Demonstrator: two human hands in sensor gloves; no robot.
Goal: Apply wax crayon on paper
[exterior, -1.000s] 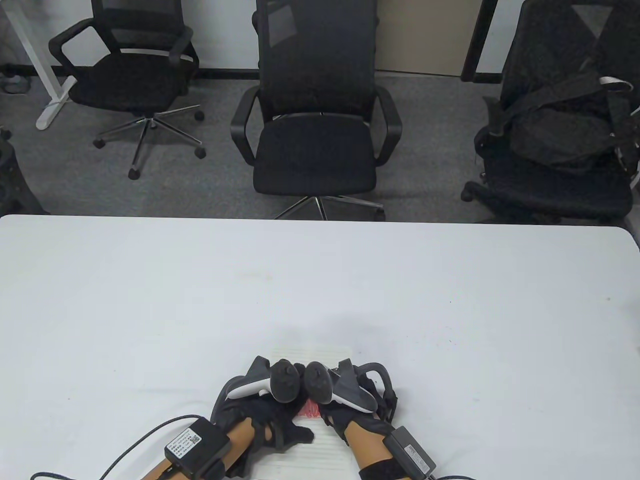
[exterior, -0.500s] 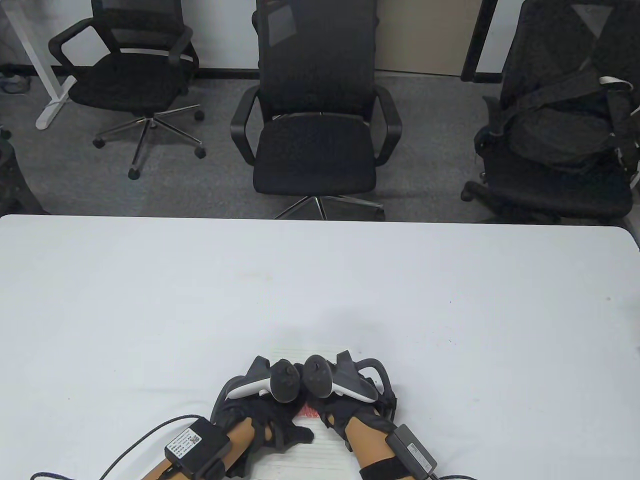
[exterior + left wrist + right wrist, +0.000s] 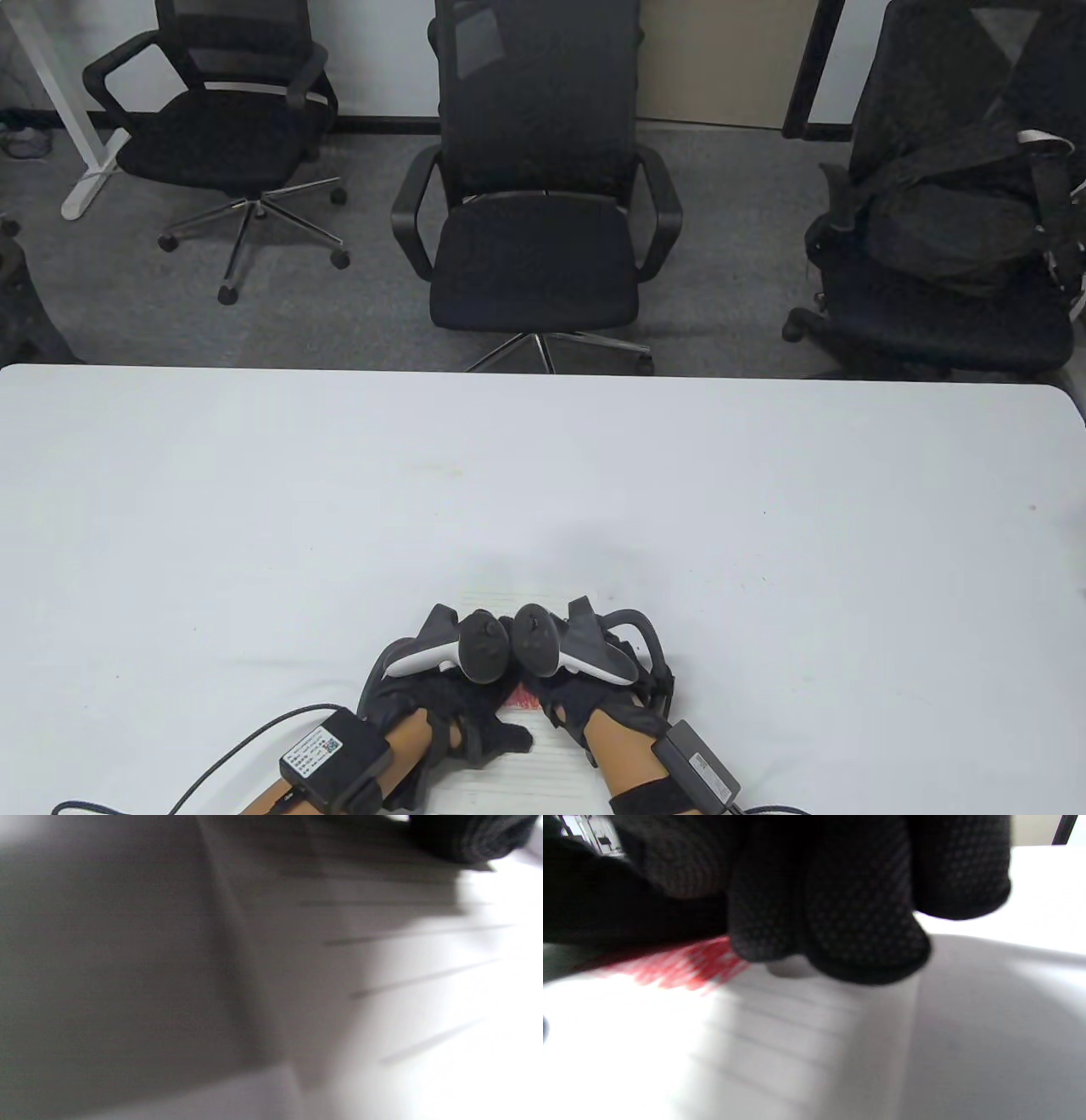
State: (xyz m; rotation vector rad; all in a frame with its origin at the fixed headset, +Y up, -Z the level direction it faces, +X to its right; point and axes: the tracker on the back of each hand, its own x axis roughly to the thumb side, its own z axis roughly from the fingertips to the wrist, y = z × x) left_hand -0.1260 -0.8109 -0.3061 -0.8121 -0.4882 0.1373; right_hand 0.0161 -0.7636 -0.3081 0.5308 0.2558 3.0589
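A lined white paper [image 3: 526, 764] lies at the table's near edge. A patch of red crayon marks [image 3: 523, 698] shows on it between my hands, and also in the right wrist view [image 3: 683, 969]. My left hand [image 3: 458, 713] rests on the paper's left side with the thumb stretched out. My right hand [image 3: 577, 705] has its fingers [image 3: 840, 921] curled together just right of the red marks, with a pale stub [image 3: 791, 968] under them that looks like the crayon's end. The rest of the crayon is hidden. The left wrist view shows blurred lined paper [image 3: 403, 963].
The white table [image 3: 543, 475] stretches away from my hands. Cables and sensor boxes [image 3: 333, 755] trail from both wrists at the near edge. Black office chairs [image 3: 534, 212] stand on the floor beyond the far edge.
My right hand has shifted slightly left and away over the paper. The left hand has stayed in place.
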